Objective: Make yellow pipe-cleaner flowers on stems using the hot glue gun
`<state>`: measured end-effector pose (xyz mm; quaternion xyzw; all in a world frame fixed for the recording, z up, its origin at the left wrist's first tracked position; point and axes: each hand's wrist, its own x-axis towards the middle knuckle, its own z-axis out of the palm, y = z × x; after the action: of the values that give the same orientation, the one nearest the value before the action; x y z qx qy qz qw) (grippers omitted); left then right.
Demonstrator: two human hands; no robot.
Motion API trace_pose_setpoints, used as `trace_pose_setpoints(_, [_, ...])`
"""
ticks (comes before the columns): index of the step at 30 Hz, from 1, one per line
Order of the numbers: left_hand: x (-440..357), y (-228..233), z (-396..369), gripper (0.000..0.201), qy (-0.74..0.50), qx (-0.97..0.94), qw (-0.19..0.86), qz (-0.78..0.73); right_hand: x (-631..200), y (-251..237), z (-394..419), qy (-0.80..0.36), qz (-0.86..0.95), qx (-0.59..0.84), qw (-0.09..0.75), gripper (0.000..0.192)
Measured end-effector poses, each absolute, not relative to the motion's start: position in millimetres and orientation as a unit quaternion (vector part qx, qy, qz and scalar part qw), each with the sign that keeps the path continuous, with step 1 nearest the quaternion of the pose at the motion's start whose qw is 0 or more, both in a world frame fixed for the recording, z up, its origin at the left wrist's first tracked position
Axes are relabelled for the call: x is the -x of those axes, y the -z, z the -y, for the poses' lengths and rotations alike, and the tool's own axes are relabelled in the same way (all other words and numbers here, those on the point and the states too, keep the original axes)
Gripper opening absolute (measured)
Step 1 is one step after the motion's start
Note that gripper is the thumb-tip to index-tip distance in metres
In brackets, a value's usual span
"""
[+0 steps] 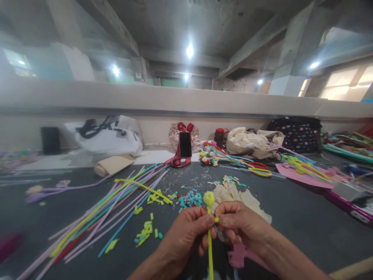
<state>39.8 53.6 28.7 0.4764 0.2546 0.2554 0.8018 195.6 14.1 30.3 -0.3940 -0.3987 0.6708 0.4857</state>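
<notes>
Both of my hands meet at the bottom middle of the view over a dark table (pixel 297 217). My left hand (pixel 186 233) pinches a thin yellow-green stick (pixel 210 252) that stands upright and carries a small yellow ball (pixel 209 198) at its top. My right hand (pixel 237 225) pinches the same stick from the right, just below the ball, and holds a tiny yellow piece against it. Pale cream cut pieces (pixel 241 200) lie just behind my right hand.
Long coloured sticks (pixel 116 206) fan across the left. Cut yellow bits (pixel 145 229) and blue bits (pixel 190 200) are scattered ahead. A phone (pixel 185 144), bags (pixel 250 142), yellow scissors (pixel 260 172) and finished stick flowers (pixel 210 153) line the back. A pink sheet (pixel 300 175) lies right.
</notes>
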Motion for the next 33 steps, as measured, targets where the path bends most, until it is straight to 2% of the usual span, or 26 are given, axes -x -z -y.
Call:
trace_pose_setpoints(7, [-40, -30, -53, 0.027, -0.268, -0.469, 0.798, -0.265, -197, -39, -15, -0.651, 0.416, 0.422, 0.474, 0.026])
trace_pose_setpoints(9, [-40, -30, -54, 0.028, -0.274, -0.471, 0.79, -0.282, -203, -50, -10, -0.601, 0.448, 0.457, 0.479, 0.021])
trace_pose_setpoints(11, [-40, -30, -55, 0.029, -0.275, -0.474, 0.785, -0.288, -213, -64, 0, -0.491, 0.519, 0.522, 0.465, 0.018])
trace_pose_setpoints(14, [-40, -30, -55, 0.03, -0.269, -0.483, 0.781, -0.291, -229, -76, 21, -0.359, 0.624, 0.596, 0.356, 0.019])
trace_pose_setpoints(17, [-40, -32, -51, 0.027, -0.263, -0.491, 0.779, -0.29, -239, -71, 41, -0.23, 0.682, 0.651, 0.242, 0.006])
trace_pose_setpoints(20, [-44, -33, -47, 0.025, -0.246, -0.504, 0.774, -0.293, -240, -55, 51, -0.118, 0.717, 0.67, 0.154, 0.024])
trace_pose_setpoints(23, [-51, -32, -44, 0.022, -0.218, -0.542, 0.748, -0.316, -237, -40, 52, -0.1, 0.73, 0.668, 0.105, 0.032])
trace_pose_setpoints(26, [-59, -26, -45, 0.018, -0.173, -0.574, 0.72, -0.351, -238, -34, 49, -0.095, 0.733, 0.668, 0.093, 0.026])
trace_pose_setpoints(29, [-63, -18, -47, 0.016, -0.16, -0.593, 0.692, -0.379, -241, -35, 46, -0.099, 0.727, 0.673, 0.095, 0.018])
trace_pose_setpoints(33, [-66, -12, -50, 0.017, -0.147, -0.608, 0.678, -0.386, -248, -41, 45, -0.15, 0.716, 0.669, 0.128, 0.023])
